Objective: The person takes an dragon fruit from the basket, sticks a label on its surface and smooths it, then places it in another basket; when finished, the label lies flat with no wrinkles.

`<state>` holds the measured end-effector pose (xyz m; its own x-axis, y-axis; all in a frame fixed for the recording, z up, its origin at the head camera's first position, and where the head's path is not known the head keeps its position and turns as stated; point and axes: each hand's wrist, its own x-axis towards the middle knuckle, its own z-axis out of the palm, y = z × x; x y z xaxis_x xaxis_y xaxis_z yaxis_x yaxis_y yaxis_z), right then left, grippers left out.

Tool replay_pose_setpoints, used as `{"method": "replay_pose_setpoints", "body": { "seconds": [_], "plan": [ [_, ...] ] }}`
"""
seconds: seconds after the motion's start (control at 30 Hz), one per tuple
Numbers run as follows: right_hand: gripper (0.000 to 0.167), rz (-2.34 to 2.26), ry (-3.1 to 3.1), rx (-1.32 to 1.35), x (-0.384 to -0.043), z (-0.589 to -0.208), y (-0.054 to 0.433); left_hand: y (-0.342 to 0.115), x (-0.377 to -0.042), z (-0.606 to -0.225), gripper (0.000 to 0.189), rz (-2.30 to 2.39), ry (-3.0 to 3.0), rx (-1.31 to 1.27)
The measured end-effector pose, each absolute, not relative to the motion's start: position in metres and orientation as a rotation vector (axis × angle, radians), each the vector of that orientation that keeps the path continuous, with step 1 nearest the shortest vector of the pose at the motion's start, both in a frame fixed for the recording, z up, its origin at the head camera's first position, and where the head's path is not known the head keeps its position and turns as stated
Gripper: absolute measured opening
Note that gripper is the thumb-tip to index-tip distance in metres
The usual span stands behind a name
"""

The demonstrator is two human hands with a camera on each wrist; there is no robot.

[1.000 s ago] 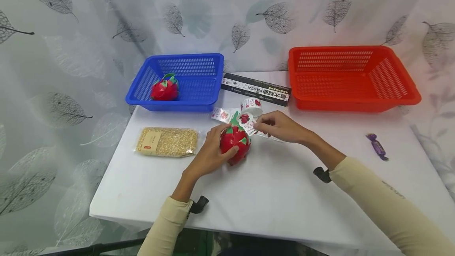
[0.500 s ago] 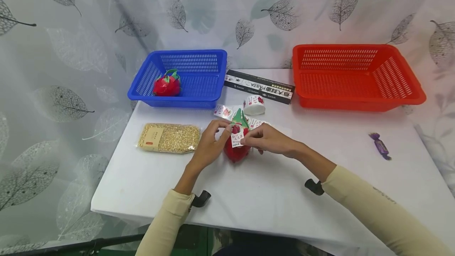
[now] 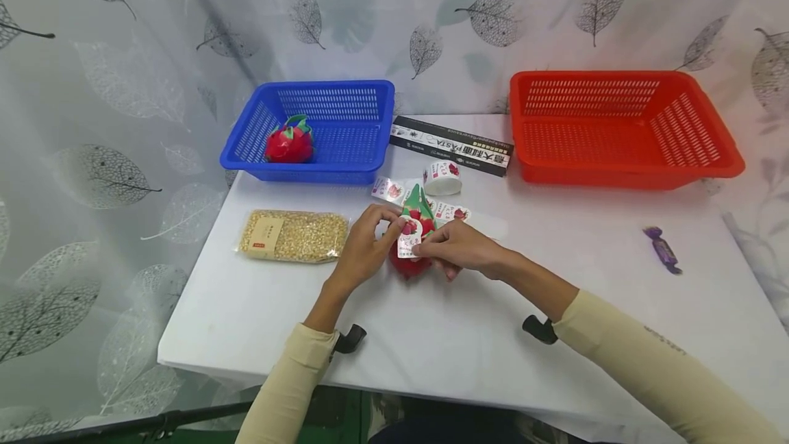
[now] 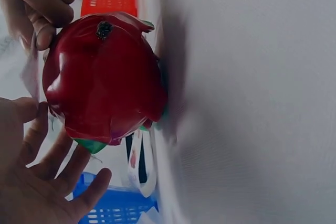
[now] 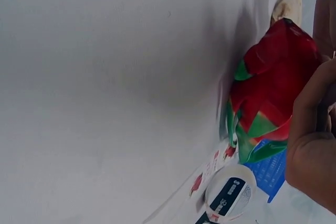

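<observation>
A red dragon fruit (image 3: pixel 411 268) with green leaf tips lies on the white table between both hands, its leafy end pointing away from me. Over its top is a white label sticker (image 3: pixel 409 238) printed with a red fruit picture. My left hand (image 3: pixel 364 245) pinches the sticker's upper left edge between thumb and fingertip, its other fingers spread beside the fruit. The right hand (image 3: pixel 467 247) pinches the lower right edge. From the left wrist view the sticker (image 4: pixel 31 74) appears edge-on, right at the surface of the fruit (image 4: pixel 105 77).
Behind the fruit stands a sticker roll (image 3: pixel 442 178), its unrolled strip (image 3: pixel 453 212) on the table. A black pasta box (image 3: pixel 450 146) lies between a blue basket (image 3: pixel 345 171) holding another dragon fruit (image 3: pixel 290 142) and a red basket (image 3: pixel 622 175). Bagged corn kernels (image 3: pixel 308 237) and a purple-wrapped candy (image 3: pixel 663 251) flank these.
The right hand has brought the sticker leftward from beside the leaves to over the fruit. The left hand has gone from holding the fruit to pinching the sticker's edge.
</observation>
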<state>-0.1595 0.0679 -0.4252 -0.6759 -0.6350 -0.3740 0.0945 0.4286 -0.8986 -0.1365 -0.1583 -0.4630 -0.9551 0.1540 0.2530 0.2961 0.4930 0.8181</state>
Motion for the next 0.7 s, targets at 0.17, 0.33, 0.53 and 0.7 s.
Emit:
{"method": "replay_pose_setpoints", "body": {
  "seconds": [0.17,0.33,0.53,0.7],
  "plan": [
    [0.036,-1.299,2.026,-0.407,-0.156,-0.426,0.063,-0.158,-0.138,-0.46,0.02,-1.351,-2.643,-0.44],
    [0.042,-1.242,2.172,-0.42,-0.153,-0.427,0.057,-0.158,-0.138,-0.461,0.021,-1.351,-2.655,-0.448],
    [0.052,-1.037,2.348,-0.462,-0.147,-0.434,0.054,-0.155,-0.142,-0.466,0.024,-1.442,-2.666,-0.425],
    [0.059,-0.916,2.341,-0.445,-0.141,-0.445,0.055,-0.157,-0.145,-0.47,0.04,-1.65,-2.612,-0.355]
  ]
}}
